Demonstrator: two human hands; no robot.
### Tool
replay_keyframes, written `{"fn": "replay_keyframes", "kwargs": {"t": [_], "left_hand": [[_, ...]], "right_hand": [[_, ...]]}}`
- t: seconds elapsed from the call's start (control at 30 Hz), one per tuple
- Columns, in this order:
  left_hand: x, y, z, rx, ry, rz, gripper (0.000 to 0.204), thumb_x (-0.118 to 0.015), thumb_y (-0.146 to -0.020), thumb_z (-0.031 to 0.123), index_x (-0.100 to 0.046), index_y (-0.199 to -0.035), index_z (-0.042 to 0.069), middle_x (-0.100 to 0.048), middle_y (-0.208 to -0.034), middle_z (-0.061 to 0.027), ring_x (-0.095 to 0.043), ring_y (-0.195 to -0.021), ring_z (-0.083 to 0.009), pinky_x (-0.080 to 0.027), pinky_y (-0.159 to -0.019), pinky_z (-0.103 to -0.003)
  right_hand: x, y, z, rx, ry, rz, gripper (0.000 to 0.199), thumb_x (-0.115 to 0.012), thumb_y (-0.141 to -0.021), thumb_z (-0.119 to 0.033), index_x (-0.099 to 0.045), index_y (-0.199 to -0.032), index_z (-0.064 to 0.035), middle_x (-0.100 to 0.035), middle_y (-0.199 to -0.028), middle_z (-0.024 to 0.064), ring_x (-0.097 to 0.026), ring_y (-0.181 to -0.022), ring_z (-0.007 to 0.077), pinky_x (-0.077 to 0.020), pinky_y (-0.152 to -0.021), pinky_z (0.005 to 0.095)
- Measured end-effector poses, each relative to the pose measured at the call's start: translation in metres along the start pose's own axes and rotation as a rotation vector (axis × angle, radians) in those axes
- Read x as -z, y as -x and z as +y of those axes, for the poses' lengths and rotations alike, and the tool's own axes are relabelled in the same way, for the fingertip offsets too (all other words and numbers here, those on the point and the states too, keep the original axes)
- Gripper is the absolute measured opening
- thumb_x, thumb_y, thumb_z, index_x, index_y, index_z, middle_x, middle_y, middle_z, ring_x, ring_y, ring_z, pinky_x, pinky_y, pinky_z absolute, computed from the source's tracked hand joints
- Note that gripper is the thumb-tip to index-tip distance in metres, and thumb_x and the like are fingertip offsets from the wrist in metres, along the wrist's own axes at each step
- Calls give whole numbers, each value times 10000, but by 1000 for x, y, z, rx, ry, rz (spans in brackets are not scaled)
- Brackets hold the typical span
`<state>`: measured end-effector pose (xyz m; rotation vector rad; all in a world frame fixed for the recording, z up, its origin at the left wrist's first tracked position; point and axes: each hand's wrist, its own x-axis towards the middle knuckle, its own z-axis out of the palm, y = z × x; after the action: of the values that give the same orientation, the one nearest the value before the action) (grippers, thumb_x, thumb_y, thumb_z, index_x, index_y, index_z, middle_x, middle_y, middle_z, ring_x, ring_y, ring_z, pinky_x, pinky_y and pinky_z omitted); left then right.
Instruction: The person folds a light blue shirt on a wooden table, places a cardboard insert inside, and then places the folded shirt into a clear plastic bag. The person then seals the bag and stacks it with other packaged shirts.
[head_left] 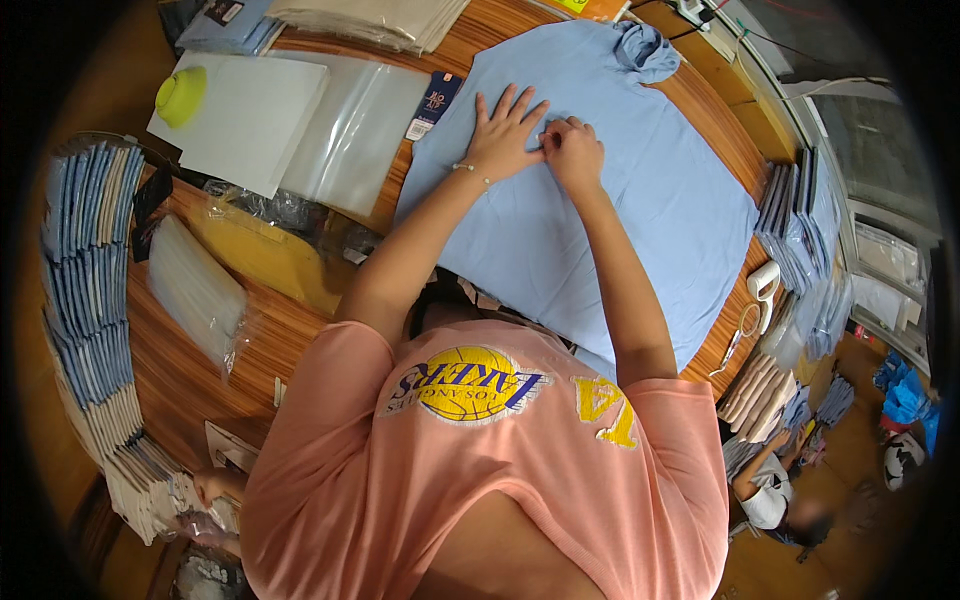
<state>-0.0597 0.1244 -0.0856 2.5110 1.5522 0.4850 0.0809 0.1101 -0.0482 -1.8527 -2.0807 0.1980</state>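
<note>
A light blue shirt (600,240) lies spread over the wooden table, with its rolled collar end (645,52) at the far side. My left hand (505,138) rests flat on the cloth, fingers spread. Just right of it, my right hand (574,154) is closed, its curled fingers pressed together against the shirt. Whatever is between those fingertips is hidden. A dark blue hang tag (434,104) lies beside the shirt's left edge.
Clear plastic bags (352,130), a white sheet (235,125) and a yellow-green bowl (181,97) lie left. Folded garments are stacked at left (90,290) and right (797,220). A white handheld device (764,282) sits right. Another person (775,490) is at lower right; someone's hand (212,485) shows lower left.
</note>
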Motion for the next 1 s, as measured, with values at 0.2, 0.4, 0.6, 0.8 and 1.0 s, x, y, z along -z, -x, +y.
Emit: {"fn": "replay_keyframes", "kwargs": {"t": [0.2, 0.4, 0.6, 0.8, 1.0], "left_hand": [[1, 3, 3, -12, 114, 71, 748, -606, -742, 547, -404, -1353, 167, -287, -1451, -94, -176, -1366, -301, -100, -1011, -670], [3, 2, 1, -22, 61, 64, 757, -598, -744, 567, -409, -1349, 153, -297, -1446, -99, -186, -1362, -304, -106, -1012, -666], [3, 3, 1, -28, 97, 96, 762, -591, -746, 576, -411, -1347, 144, -297, -1446, -99, -190, -1360, -307, -99, -1014, -668], [-1, -2, 5, -76, 162, 221, 765, -587, -789, 533, -334, -1389, 132, -298, -1417, -189, -219, -1334, -377, -170, -999, -655], [0, -2, -14, -103, 547, 317, 716, -623, -852, 232, -227, -1394, -18, -185, -1462, -222, -159, -1362, -360, -140, -1105, -447]], "right_hand": [[-2, -10, 22, -212, -304, -41, 125, -655, -751, -218, -659, -793, -100, -607, -803, 74, -598, -772, 264, -463, -656, 384], [-6, -8, 12, -88, -124, -46, 161, -659, -755, -226, -649, -777, -67, -612, -791, 84, -606, -730, 270, -462, -641, 379], [20, -7, 17, -408, -488, -87, 215, -683, -762, -249, -643, -760, -37, -600, -767, 66, -576, -685, 183, -441, -603, 328], [71, 111, 106, -582, -481, 467, 238, -704, -766, -222, -617, -745, -1, -580, -687, 56, -501, -596, 155, -424, -586, 295], [140, 393, 264, -1184, -256, 1253, 248, -720, -768, -197, -602, -698, 11, -571, -643, 31, -467, -597, 112, -410, -582, 279]]}}
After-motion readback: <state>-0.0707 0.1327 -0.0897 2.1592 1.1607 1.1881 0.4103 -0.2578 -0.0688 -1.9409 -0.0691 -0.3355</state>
